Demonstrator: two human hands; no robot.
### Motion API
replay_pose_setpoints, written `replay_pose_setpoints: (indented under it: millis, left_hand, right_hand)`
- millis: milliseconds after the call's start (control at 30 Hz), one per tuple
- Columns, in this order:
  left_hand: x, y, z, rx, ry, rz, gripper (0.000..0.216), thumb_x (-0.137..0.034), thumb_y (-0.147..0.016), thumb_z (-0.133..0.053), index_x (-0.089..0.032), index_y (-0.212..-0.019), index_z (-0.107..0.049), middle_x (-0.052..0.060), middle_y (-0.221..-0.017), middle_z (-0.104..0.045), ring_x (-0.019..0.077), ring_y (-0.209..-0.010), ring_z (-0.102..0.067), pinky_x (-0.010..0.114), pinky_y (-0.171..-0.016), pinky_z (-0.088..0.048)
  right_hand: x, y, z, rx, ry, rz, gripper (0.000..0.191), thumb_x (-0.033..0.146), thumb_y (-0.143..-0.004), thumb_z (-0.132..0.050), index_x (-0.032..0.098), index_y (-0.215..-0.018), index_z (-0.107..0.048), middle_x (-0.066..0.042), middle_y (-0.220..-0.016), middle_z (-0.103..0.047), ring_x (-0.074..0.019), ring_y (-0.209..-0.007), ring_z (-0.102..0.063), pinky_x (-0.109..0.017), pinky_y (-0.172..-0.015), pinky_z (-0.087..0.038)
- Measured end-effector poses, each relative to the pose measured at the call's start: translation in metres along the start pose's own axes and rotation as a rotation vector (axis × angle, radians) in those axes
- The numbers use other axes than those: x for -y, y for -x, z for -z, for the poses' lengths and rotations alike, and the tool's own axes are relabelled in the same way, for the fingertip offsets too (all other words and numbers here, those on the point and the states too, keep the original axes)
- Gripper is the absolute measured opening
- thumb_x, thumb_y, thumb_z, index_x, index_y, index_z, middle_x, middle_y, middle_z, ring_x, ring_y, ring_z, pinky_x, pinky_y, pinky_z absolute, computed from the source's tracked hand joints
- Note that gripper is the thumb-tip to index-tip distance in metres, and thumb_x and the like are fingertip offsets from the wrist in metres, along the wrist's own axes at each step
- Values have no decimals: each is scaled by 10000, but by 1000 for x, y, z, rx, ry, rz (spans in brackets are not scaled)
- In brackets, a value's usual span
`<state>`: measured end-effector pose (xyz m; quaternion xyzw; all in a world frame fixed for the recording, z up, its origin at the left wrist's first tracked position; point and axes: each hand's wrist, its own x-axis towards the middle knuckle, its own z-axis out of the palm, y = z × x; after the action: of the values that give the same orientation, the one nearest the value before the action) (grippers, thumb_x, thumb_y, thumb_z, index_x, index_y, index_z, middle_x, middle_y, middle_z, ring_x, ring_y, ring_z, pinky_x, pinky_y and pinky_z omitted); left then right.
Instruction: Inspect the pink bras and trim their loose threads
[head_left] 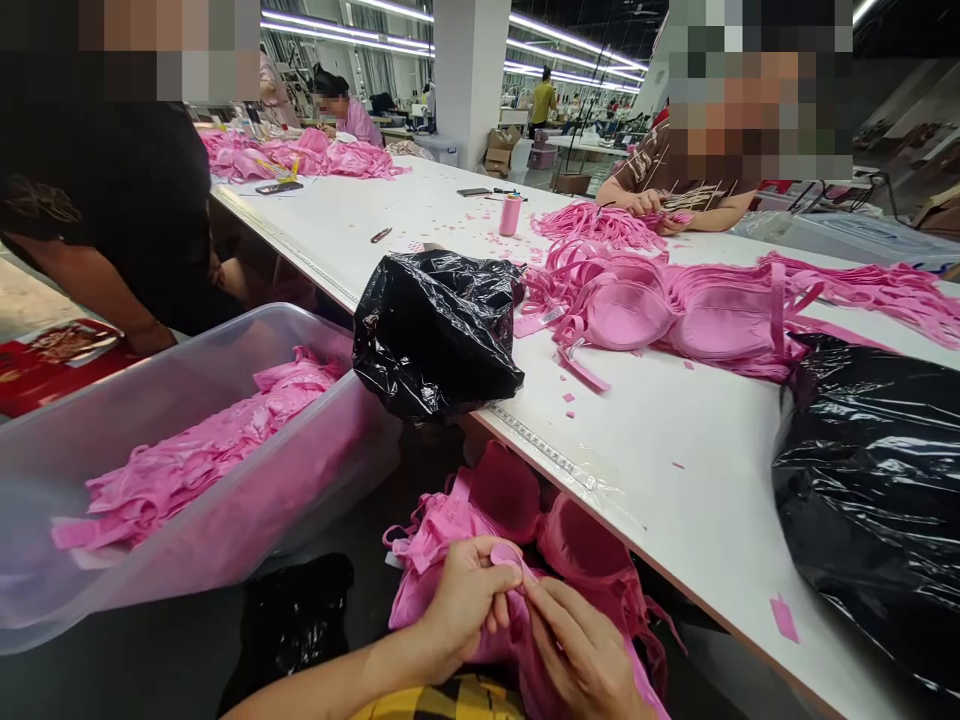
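Over my lap, just below the table edge, lie pink bras point(495, 490) with their cups facing up. My left hand point(469, 600) pinches a narrow pink strap point(507, 553) between thumb and fingers, and the strap curls into a small loop there. Close beside it, my right hand point(574, 645) is closed on the same strap, fingertips nearly meeting those of the left. Pink fabric hangs below both hands. The right thumb is mostly hidden.
A clear plastic bin point(225, 570) with pink garments stands at left. On the white table point(697, 520) are a black bag point(435, 340), stacked pink bras point(720, 310), a thread spool point(510, 215) and a large black bag point(877, 500). Co-workers are at the table's left and far sides.
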<state>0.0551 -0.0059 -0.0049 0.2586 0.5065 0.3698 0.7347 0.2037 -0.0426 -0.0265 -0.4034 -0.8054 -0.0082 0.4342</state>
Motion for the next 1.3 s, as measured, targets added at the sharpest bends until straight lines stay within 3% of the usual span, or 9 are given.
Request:
replay_pose_setpoints:
  millis: [167, 267, 500, 600, 700, 800, 1000, 1167, 1300]
  left_hand:
    - [1, 7, -8, 163, 188, -10, 269, -327, -656, -728, -95, -737, -619, 43, -688, -622, 80, -562, -553, 165, -522, -425]
    - [1, 9, -16, 208, 225, -81, 292, -375, -716, -704, -99, -781, -630, 71, -809, -629, 114, -704, -564, 216, -669, -450]
    - [3, -3, -21, 32, 126, -172, 312, -409, -683, -684, -132, -678, -540, 36, -665, -580, 139, -654, -537, 243, -624, -421]
    - [0, -9, -13, -56, -117, -262, 269, -363, -731, -590, -157, -600, -478, -18, -578, -478, 110, -594, -450, 222, -569, -370]
    - [-10, -9, -3, -15, -333, -303, 268, -303, -726, -541, -167, -533, -413, -51, -534, -371, 81, -529, -343, 205, -494, -287]
    - [-24, 0, 3, 140, -414, -201, 236, -308, -721, -528, -165, -549, -453, -57, -488, -388, 72, -454, -352, 200, -431, -249]
    - [-38, 15, 7, 453, -369, 113, 256, -393, -685, -584, -156, -593, -566, -43, -380, -479, 65, -268, -337, 192, -310, -215]
    - [-47, 24, 10, 517, -434, 233, 301, -407, -674, -610, -167, -499, -568, -48, -354, -454, 54, -259, -318, 183, -282, -193]
    - [-37, 24, 14, 466, -552, 164, 224, -281, -736, -543, -193, -553, -639, -41, -410, -518, 96, -324, -415, 211, -361, -349]
  right_hand:
    - [-2, -18, 9, -105, -161, -233, 236, 98, -816, -562, 205, -996, -670, -56, -813, -716, -167, -727, -689, -235, -635, -589]
    - [2, -23, 8, -129, -216, -336, 238, 94, -794, -592, 217, -978, -677, -51, -822, -717, -171, -733, -688, -245, -640, -586]
    - [14, -13, -11, -135, -123, -254, 313, 104, -789, -605, 200, -1081, -663, -88, -916, -723, -193, -821, -695, -261, -729, -586]
    - [13, -20, -4, 2, -218, -238, 352, 152, -822, -578, 195, -1169, -617, -98, -947, -717, -191, -822, -693, -249, -709, -582]
    - [4, -31, 13, 165, -387, -268, 322, 156, -866, -497, 214, -1155, -628, -76, -871, -713, -163, -754, -685, -216, -649, -567]
    - [-9, -39, 26, 225, -472, -310, 286, 163, -850, -538, 241, -1097, -658, -52, -804, -667, -139, -678, -648, -202, -600, -543]
    - [-18, -41, 26, 329, -630, -319, 94, 235, -805, -629, 254, -859, -704, -63, -944, -608, -181, -861, -621, -256, -729, -529]
    - [-10, -38, 22, 382, -753, -321, 58, 248, -791, -653, 238, -845, -673, -56, -875, -633, -186, -810, -628, -263, -708, -523]
    - [-5, -23, 14, 335, -766, -389, 72, 214, -750, -683, 221, -693, -640, -41, -752, -643, -171, -681, -637, -216, -625, -528]
